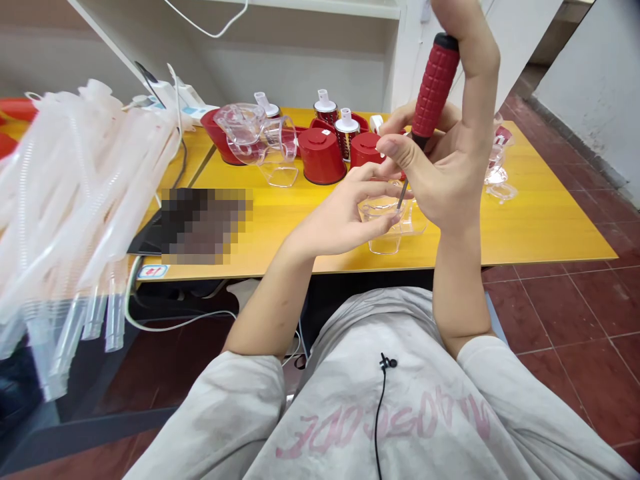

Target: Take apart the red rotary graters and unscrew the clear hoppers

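Observation:
A screwdriver (434, 90) with a red textured handle and black end slants down from my right hand (453, 170). Thumb and fingers close around its lower handle, while one finger stretches up beside the butt end. The thin shaft reaches a clear plastic part (385, 243) at the table's front. My left hand (340, 215) grips that part near its top, thumb on the near side and fingers on the far side. The screwdriver's tip is close to the left fingertips; whether it sits in a screw cannot be made out.
Behind my hands stand red plastic cups (321, 157), white-topped cylinders (347, 127) and another clear plastic shell (260, 137). Clear pieces (500, 177) lie at right. Translucent tubes (65, 220) heap up at left, beside a dark, partly blurred flat object (150, 237) on the yellow table (540, 233).

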The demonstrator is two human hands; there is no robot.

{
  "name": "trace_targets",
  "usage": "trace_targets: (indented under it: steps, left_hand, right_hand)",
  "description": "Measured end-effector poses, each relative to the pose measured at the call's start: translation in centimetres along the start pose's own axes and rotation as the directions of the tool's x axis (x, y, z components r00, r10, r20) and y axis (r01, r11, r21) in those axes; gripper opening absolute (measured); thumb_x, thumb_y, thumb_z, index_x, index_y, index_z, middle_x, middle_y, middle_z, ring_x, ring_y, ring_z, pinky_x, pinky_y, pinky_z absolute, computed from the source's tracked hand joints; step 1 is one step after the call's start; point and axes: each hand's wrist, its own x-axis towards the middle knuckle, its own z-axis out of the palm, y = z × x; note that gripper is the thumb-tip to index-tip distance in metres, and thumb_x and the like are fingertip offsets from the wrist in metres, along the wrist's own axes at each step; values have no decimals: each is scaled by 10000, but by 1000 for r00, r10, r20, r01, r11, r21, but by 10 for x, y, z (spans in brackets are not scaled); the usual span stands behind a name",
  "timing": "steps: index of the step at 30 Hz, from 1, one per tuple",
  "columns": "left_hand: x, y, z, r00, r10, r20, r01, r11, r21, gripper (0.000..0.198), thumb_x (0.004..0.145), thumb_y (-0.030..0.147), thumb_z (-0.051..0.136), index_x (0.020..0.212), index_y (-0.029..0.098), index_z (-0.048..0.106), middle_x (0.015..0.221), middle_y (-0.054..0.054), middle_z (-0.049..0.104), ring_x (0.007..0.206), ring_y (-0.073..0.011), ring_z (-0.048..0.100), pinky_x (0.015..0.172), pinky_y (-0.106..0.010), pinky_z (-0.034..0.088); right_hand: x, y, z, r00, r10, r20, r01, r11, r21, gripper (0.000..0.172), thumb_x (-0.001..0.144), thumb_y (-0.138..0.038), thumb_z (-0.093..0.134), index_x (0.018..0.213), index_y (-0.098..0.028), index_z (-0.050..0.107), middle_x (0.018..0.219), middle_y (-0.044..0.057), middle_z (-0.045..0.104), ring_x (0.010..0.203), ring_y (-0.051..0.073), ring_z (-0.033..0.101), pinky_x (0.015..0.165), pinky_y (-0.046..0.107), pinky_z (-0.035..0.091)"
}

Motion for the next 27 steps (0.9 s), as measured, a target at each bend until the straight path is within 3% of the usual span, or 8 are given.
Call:
trace_targets:
  steps: [3,6,8,12,16,22,25,27]
  left_hand:
    - [-1,1,-1,1000,-7,0,7,1000,-20,565,1091,766,816,1409,309,910,1646,-123,709,1599,-373,676,1447,-605,536]
    - [-1,3,-2,1000,-13,-2,13,999,-32,543,1085,741,837,1404,309,915,1645,-123,699,1578,-360,687,1443,-591,539]
    - [-1,4,-2,1000,-16,-3,15,1000,-27,536,1085,737,837,1397,309,917,1631,-121,701,1571,-358,688,1449,-591,529]
    - [-1,5,-2,1000,-22,1,22,1000,-11,537,1087,737,826,1384,300,918,1598,-123,707,1545,-357,699,1441,-593,533]
    - [-1,6,-2,1000,-23,3,23,999,-31,505,1086,686,849,1388,288,922,1620,-134,700,1564,-347,696,1451,-566,525]
    - [-1,6,-3,1000,-27,7,28,999,-27,543,1077,746,840,1386,307,921,1652,-127,700,1594,-364,673,1453,-596,522]
    - [-1,7,-4,1000,-16,12,16,1000,-24,528,1086,724,841,1393,302,917,1634,-134,703,1588,-359,676,1466,-603,504]
    - [0,7,-4,1000,-13,17,13,1000,-16,533,1090,721,837,1410,300,909,1624,-135,705,1583,-356,677,1473,-606,493]
  right_hand:
    - [11,-17,-8,992,-121,-26,122,992,42,459,1059,-524,704,1512,-505,770,1633,-56,702,1324,210,715,1025,291,730]
    - [20,-18,-13,988,-141,-65,143,989,27,427,1032,-520,792,1456,-511,842,1474,-48,783,1209,202,696,825,243,696]
    - [23,-10,-17,992,-122,-17,123,989,79,482,1025,-567,819,1507,-548,810,1515,-83,789,1096,193,703,756,263,686]
    - [25,3,-23,970,-111,215,73,982,177,592,1059,-732,737,1641,-645,669,1761,-186,670,1156,195,806,871,331,764]
    - [20,-10,-20,990,38,133,-55,991,122,442,1095,-745,671,1529,-673,706,1715,-176,684,1218,216,815,961,335,786]
    - [22,-19,-17,997,-75,-9,76,988,137,351,1031,-509,876,1380,-488,836,1396,-55,764,1215,173,746,1060,248,714]
    - [24,-15,-22,996,-58,66,45,981,186,419,1059,-395,802,1463,-504,818,1539,-97,771,1239,187,762,1033,304,739]
    - [23,-14,-24,990,-42,131,13,976,217,466,1111,-468,661,1565,-539,737,1691,-131,697,1314,216,777,1021,376,771]
